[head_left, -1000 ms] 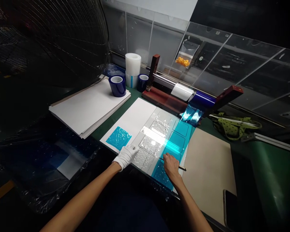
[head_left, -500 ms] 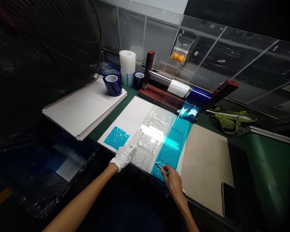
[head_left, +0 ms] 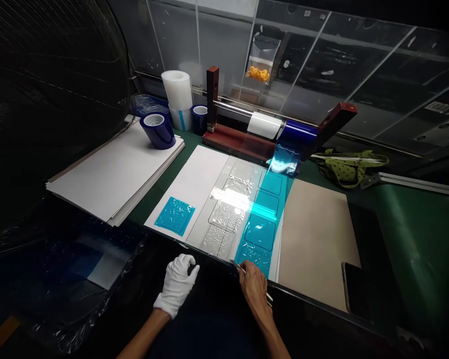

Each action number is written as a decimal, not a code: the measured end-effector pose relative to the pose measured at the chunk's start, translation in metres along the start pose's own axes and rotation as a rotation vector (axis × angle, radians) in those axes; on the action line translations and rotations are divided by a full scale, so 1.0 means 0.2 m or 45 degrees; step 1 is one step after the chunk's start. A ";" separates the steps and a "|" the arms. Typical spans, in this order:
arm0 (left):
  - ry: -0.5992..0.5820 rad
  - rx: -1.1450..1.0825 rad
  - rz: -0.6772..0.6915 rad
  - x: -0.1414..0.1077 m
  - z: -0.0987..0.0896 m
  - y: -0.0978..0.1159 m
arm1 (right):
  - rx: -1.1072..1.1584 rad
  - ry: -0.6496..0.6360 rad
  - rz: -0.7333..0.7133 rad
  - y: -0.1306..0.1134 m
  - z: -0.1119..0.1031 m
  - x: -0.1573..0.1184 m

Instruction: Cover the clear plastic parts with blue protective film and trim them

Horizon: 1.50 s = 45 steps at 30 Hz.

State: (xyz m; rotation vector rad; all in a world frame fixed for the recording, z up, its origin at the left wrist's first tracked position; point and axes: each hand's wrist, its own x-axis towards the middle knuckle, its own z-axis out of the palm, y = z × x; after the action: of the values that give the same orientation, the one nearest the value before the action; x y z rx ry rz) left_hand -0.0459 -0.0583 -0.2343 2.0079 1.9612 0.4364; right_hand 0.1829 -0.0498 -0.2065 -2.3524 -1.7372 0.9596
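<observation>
My left hand point(head_left: 177, 285), in a white glove, hovers below the table's front edge. Its fingers are curled with a gap to the thumb, and nothing shows between them. My bare right hand point(head_left: 253, 285) grips a thin craft knife point(head_left: 239, 268), its pointed tip by the near edge of the sheets. Beside that hand lies a strip of blue film point(head_left: 260, 234), bubbled at its near end, over outlined rectangles. To its left is clear film point(head_left: 224, 219), wrinkled and shiny. A small blue film square point(head_left: 175, 215) rests on the white sheet point(head_left: 202, 174).
A wooden roll holder point(head_left: 243, 142) at the back carries a white roll point(head_left: 264, 124) and a blue film roll point(head_left: 299, 132). Stacked white sheets point(head_left: 112, 169) with a blue tape roll point(head_left: 157, 130) stand left. Beige board point(head_left: 318, 234) and a phone point(head_left: 355, 289) lie right.
My left hand has come off the sheets and down past the table edge. My right hand, with the knife, has moved down and left. The view has shifted, so the scene sits further left.
</observation>
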 end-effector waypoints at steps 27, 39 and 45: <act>0.145 0.293 0.396 0.20 0.09 0.06 | 0.262 -0.106 0.068 0.07 -0.05 0.01; 0.074 0.330 0.336 0.12 0.08 0.07 | 0.355 -0.157 0.004 0.00 0.04 0.02; 0.084 0.336 0.346 0.20 0.06 0.09 | 0.752 -0.385 -0.002 0.04 0.03 0.04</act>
State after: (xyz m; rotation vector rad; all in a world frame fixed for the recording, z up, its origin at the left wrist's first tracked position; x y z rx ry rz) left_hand -0.0246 -0.0192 -0.2372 2.4708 1.8722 0.3200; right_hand 0.1868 -0.0475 -0.2180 -1.8949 -1.2755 1.6255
